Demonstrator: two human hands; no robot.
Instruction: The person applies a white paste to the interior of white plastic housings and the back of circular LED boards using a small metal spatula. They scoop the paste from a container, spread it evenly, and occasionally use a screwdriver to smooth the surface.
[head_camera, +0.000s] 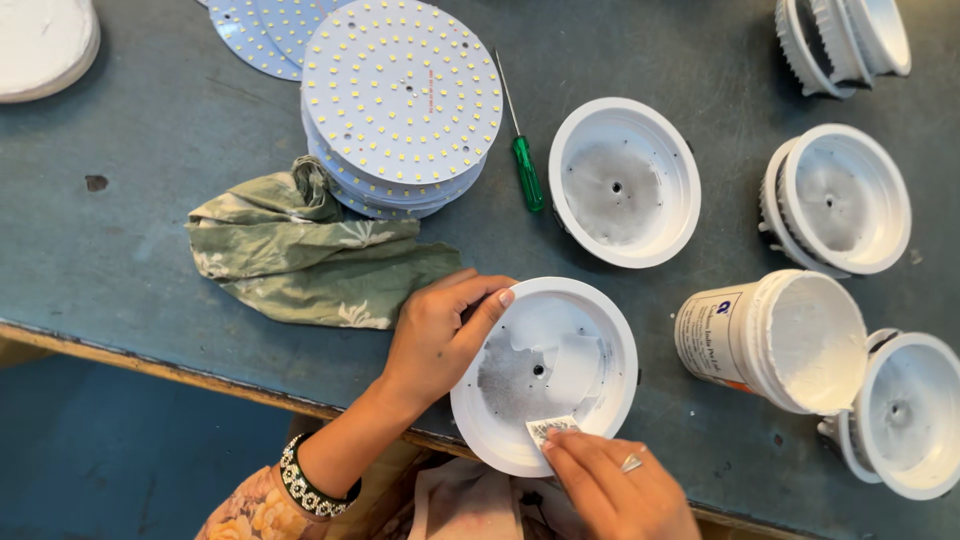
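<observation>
Far left, at the table's back corner, a white disc (40, 45) lies partly out of frame. Next comes a crumpled green floral cloth (310, 255) on the dark worktable (130, 130), within reach of your left side. Behind it stands a stack of round LED boards (400, 100), diodes facing up, with more boards fanned out behind. A green-handled screwdriver (522, 150) lies just beside the stack.

At the near edge, your left hand (440, 335) rests on the rim of a white lamp housing (545, 375), fingers laid together over the edge, apparently steadying it. The housing sits open side up and partly overhangs the table edge. Its grey floor carries a smear of white paste. Your right hand (615, 485) pinches a small card scraper (550, 430) between thumb and fingertips, its edge inside the housing at the near wall.

Further right, an empty housing (625, 180) sits open side up beyond the screwdriver. A tub of white paste (775, 340) lies tilted, its mouth turned to your working side. Three more housings (840, 200) (905, 415) (845, 40) line the right edge.
</observation>
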